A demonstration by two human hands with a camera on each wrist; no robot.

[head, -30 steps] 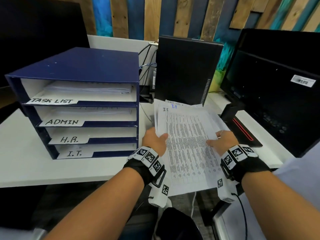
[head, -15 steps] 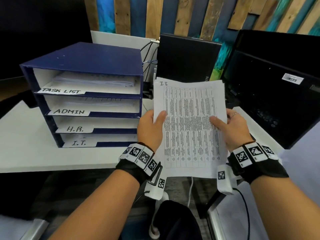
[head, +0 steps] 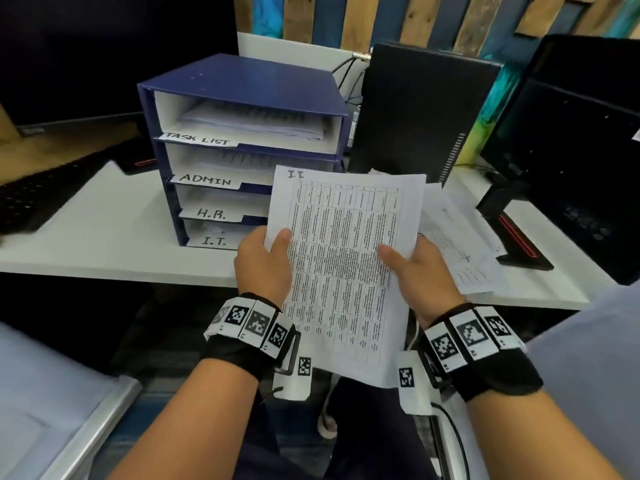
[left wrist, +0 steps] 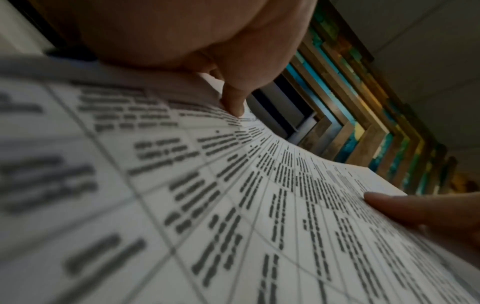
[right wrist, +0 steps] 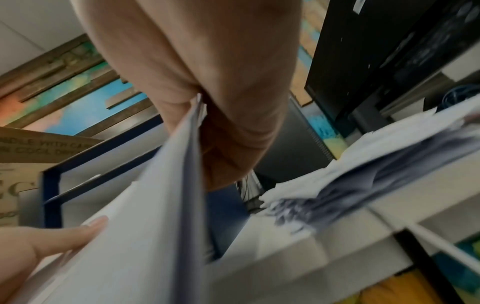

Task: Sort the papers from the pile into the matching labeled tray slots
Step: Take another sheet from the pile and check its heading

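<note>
A white flat-topped desk (head: 104, 223) carries a dark blue 4-slot paper tray (head: 242, 81), a loose pile of white printed papers (head: 460, 237), a black computer tower (head: 422, 109) and a black monitor stand (head: 519, 244).

The head camera looks down over the blue tray (head: 242, 98); both wrist cameras sit close against the held sheet (left wrist: 259, 205), which all views share.

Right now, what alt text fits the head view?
Both hands, left and right, hold a printed sheet marked I.T. before a blue tray with slots labelled TASK LIST, ADMIN, H.R., I.T. More papers lie on the desk at right.
</note>
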